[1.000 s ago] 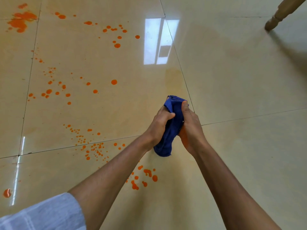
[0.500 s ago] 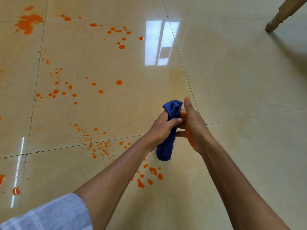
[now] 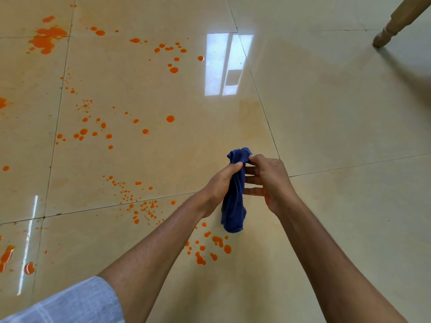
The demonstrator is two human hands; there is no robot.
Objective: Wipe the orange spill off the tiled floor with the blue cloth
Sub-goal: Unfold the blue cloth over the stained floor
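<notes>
Blue cloth (image 3: 234, 201): bunched lengthwise, held above the tiled floor (image 3: 326, 136), lower end hanging free.
Left hand (image 3: 219, 185): fingers closed around the cloth's upper part.
Right hand (image 3: 271, 180): top pinched by thumb and forefinger; other fingers spread.
Orange spill (image 3: 144, 206): scattered left and near.
Wooden leg (image 3: 394, 23): far right.

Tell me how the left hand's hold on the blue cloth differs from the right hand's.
The left hand is closed around the blue cloth at its middle; the right hand only pinches the cloth's top end between thumb and forefinger. The left hand's fingers are curled; the right hand's other fingers are spread and nearly straight. Both hold the cloth above the floor.
</notes>
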